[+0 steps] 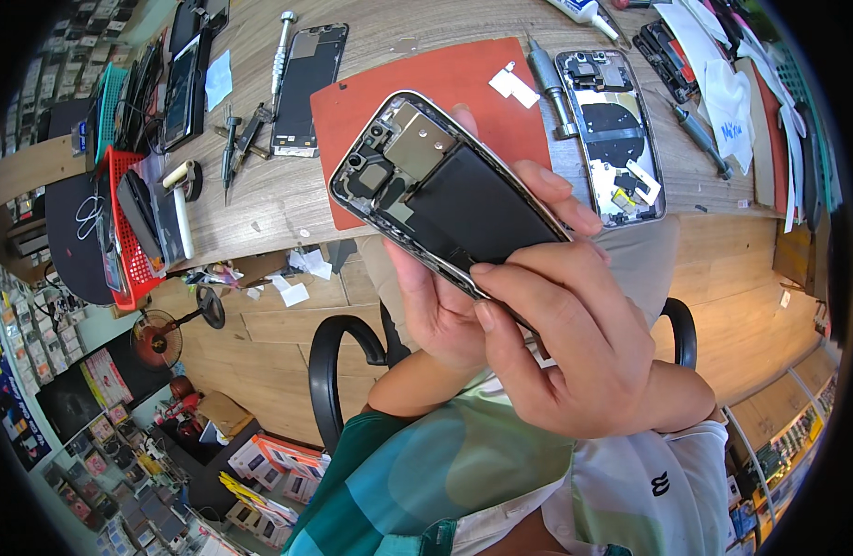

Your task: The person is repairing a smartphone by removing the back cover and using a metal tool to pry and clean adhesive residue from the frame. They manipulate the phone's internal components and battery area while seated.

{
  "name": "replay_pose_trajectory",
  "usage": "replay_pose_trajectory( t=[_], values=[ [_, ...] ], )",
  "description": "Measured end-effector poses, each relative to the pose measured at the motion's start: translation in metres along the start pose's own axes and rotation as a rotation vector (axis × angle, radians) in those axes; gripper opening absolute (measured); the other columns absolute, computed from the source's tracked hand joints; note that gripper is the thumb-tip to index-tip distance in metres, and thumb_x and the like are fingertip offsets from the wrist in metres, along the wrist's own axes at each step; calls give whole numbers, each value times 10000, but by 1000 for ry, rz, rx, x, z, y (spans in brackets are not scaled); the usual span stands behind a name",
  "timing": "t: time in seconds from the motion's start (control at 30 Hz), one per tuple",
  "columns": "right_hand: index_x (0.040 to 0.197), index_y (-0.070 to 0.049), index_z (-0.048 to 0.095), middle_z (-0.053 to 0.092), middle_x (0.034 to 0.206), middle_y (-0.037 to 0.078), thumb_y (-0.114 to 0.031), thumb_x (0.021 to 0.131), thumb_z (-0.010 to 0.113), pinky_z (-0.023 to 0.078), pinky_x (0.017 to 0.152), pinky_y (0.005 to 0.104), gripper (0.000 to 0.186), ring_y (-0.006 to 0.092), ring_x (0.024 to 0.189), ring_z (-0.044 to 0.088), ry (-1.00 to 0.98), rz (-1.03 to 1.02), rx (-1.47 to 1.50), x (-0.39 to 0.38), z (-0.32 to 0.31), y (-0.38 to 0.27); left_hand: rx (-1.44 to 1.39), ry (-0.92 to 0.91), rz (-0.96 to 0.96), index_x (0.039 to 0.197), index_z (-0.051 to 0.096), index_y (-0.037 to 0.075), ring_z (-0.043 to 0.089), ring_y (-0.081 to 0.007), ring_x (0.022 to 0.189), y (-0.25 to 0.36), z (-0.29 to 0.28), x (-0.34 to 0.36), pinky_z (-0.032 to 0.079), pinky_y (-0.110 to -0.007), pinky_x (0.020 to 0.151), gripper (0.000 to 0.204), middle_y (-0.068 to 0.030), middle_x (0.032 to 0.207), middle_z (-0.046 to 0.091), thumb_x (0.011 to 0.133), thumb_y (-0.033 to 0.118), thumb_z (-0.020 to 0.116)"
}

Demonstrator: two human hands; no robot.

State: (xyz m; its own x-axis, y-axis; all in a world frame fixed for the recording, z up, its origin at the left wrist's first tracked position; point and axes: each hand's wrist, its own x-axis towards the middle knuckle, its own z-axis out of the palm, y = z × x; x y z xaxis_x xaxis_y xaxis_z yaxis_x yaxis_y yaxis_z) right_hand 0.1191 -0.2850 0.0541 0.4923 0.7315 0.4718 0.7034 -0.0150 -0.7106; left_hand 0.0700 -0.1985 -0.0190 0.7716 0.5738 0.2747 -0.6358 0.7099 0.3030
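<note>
Red in colour, a mat lay on the wood-grain table. The phone was held up before it, opened, its insides facing upward and its camera end pointing to the upper left. The left hand supported the phone from beneath; its fingers were clamped on it, bent round the far edge. The right hand touched the lower end, thumb and forefinger at the near edge, tips slightly apart; whether they gripped it could not be told. A white piece was noted on the mat. To the right lay a grey screwdriver and a second phone, also opened. To the left were a dark panel and, just beside it, a silver screwdriver.
</note>
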Motion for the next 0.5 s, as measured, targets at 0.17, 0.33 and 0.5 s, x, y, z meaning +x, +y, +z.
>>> replay_pose_trajectory(
  t=[0.17,0.33,0.5],
  values=[
    [1104,59,730,715,995,182,78,804,786,585,692,381,306,300,819,706,8,-42,-44,0,2,2,-47,-1,4,1752,-55,204,644,-402,1202,-2,1,0,564,-539,962,912,-258,1411,557,1059,777,94],
    [1108,60,728,717,1001,176,71,814,783,584,664,367,299,289,820,706,33,-31,-53,-2,7,3,-79,39,-9,1754,-39,234,643,-415,1196,-1,5,-2,577,-561,944,901,-259,1405,557,1052,786,84],
    [1108,66,722,719,1009,173,70,828,777,594,675,375,285,291,831,710,39,-9,-60,-2,9,0,-61,15,12,1754,-25,239,645,-421,1186,-3,0,0,589,-569,920,900,-257,1401,559,1050,787,92]
  ],
)
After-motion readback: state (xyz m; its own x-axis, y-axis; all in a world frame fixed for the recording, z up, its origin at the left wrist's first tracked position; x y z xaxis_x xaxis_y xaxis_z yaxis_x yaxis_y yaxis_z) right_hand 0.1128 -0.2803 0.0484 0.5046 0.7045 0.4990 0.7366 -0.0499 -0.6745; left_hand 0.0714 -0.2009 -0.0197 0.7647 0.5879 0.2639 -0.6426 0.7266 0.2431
